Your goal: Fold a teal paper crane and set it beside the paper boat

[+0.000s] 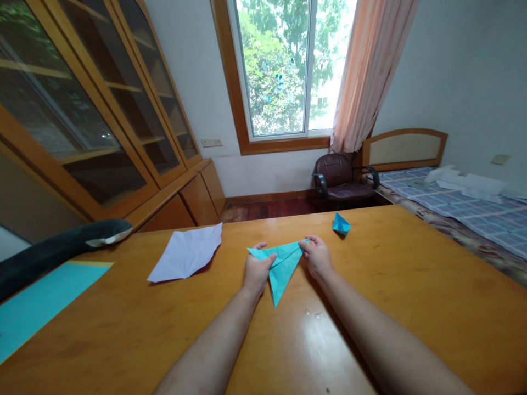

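A teal paper folded into a long triangle (282, 266) lies on the wooden table (411, 307), its sharp tip pointing toward me. My left hand (256, 271) presses on its left corner with the thumb on top. My right hand (317, 255) pinches its right corner at the far edge. Both hands grip the same sheet. A small folded teal paper piece (341, 224) sits on the table just beyond my right hand.
A creased white paper (187, 253) lies to the left. A flat teal sheet (39, 304) and a dark soft object (57, 249) are at the far left edge. Beyond the table stand a glass-door cabinet (94, 109), a chair (341, 178) and a bed (465, 208).
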The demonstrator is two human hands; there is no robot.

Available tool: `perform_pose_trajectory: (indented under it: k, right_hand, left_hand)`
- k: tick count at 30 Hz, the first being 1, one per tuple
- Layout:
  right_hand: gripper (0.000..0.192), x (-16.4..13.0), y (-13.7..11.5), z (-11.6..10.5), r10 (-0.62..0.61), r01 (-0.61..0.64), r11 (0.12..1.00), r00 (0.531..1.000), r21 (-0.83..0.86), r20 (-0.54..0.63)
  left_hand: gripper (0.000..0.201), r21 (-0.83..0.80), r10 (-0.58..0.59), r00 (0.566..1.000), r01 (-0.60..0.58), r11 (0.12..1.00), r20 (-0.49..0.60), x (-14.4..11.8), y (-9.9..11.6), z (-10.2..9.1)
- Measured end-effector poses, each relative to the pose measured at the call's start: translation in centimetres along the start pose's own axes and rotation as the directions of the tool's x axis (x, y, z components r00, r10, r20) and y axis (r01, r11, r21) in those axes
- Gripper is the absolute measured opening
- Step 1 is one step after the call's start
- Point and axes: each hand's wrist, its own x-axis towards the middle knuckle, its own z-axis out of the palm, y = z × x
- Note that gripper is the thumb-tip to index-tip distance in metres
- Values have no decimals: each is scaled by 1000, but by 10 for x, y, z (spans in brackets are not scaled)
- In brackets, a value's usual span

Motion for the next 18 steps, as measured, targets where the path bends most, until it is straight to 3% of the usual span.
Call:
perform_pose_trajectory:
  k: [13, 18]
  right_hand:
    - [33, 4, 4, -4, -70, 69, 998, 996, -8, -64]
    - [38, -7, 9, 4, 2, -3, 1000, 995, 14, 97]
  left_hand:
    - [63, 19, 9, 999, -8, 1000, -33, 4, -4, -1]
    - [66, -4, 19, 998, -19, 1000, -54, 1, -2, 2]
